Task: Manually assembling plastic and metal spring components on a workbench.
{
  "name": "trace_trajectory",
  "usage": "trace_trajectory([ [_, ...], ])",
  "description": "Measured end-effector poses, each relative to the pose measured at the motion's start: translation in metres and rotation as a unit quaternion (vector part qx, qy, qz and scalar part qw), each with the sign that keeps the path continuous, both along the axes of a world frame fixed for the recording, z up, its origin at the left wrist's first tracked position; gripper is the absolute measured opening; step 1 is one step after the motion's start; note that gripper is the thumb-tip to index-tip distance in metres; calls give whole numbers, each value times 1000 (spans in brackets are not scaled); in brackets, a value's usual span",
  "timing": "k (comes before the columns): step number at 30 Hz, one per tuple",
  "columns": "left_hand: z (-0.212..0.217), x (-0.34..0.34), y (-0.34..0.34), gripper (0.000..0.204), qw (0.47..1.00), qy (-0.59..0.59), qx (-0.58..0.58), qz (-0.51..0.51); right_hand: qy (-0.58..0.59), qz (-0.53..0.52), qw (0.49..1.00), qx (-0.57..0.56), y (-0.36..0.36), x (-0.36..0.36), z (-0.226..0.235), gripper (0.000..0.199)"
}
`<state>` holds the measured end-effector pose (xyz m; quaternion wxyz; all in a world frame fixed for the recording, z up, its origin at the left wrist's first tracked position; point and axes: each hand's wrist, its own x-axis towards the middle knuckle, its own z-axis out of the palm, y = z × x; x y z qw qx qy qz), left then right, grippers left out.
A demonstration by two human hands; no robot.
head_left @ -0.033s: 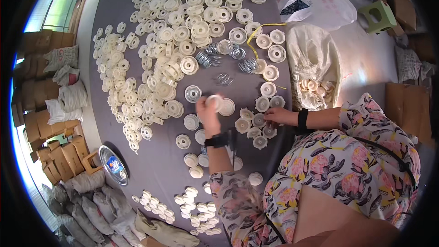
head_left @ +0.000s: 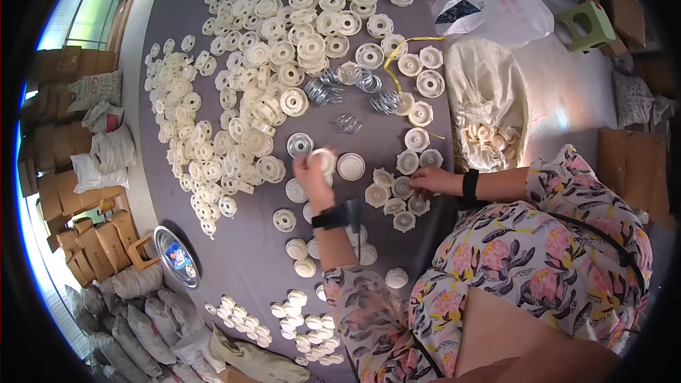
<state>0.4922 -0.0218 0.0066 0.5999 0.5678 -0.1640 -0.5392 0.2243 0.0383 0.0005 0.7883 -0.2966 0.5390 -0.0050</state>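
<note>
My left hand is closed around the edge of a round white plastic cap, held over the grey table. Just right of it lies a similar round piece. A white ring with a metal coil inside sits beyond my left fingertips. My right hand rests at the near side of the table, its fingers pinched at the rim of a scalloped plastic cup. More scalloped cups lie grouped around that one. Loose metal springs lie farther off.
A big heap of white plastic rings covers the table's far left. Stacked round pieces stand at the lower left, near a metal tray. A yellow strap crosses the right edge, beside an open sack.
My left hand has shifted slightly left with the cap, away from the round piece on the table. My right hand stays in place.
</note>
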Motion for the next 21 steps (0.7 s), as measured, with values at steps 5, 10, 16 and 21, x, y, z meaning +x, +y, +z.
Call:
trace_trajectory([
  [5, -4, 55, -19, 42, 930, -363, 53, 25, -9, 15, 1000, 2, 1, 6, 4, 27],
  [10, 0, 46, -27, 56, 656, -715, 43, -236, -8, 7, 1000, 10, -2, 6, 6, 26],
  [16, -11, 39, -18, 51, 691, -692, -67, -197, 5, 1, 1000, 16, -4, -6, 5, 26],
  [21, -30, 71, -8, 52, 688, -693, -25, -212, -16, 14, 1000, 10, 0, 8, 9, 25],
])
